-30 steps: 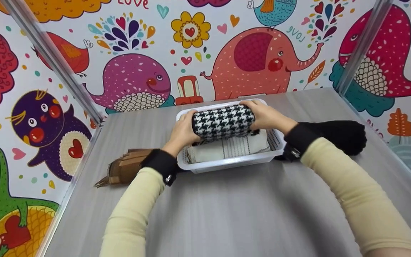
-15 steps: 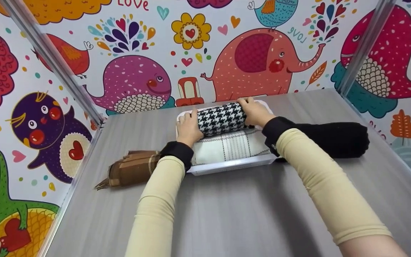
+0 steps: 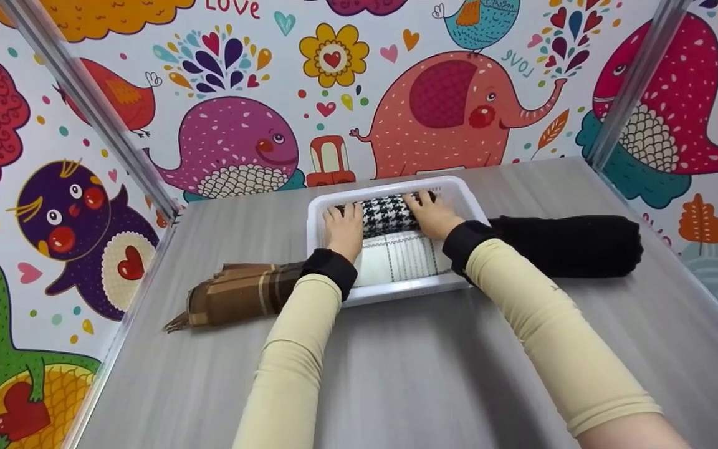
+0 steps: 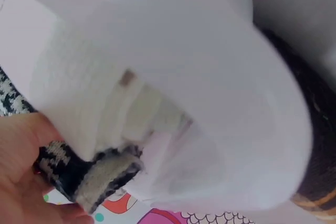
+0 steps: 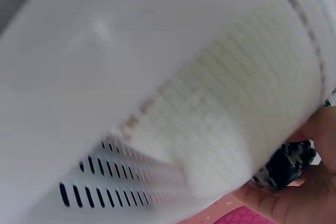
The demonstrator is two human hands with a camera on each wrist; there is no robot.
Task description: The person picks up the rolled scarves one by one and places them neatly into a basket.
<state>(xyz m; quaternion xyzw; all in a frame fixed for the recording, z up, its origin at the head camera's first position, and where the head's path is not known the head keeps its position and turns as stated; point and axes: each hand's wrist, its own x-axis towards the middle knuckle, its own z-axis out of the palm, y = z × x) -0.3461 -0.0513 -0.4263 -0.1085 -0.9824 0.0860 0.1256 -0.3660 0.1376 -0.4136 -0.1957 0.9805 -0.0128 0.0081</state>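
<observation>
Left hand (image 3: 345, 234) and right hand (image 3: 437, 218) have each got an end of the checked roll (image 3: 387, 214), mid-frame in the basket (image 3: 409, 290) beside the white roll (image 3: 406, 257). Looks soft, light, pretty grippy; I'd stick with holding the ends.

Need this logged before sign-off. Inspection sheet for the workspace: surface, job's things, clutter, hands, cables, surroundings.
Surface: grey wood-grain table, shadow falling across its front part.
Job's things: houndstooth roll on the far side of the white striped cloth, both inside the white basket.
Clutter: brown fringed cloth left of the basket, black roll right; contact with the basket unclear.
Left hand: grips the houndstooth roll's left end.
Right hand: grips its right end.
Cables: nothing seen.
Surroundings: cartoon-printed walls, metal corner posts.
</observation>
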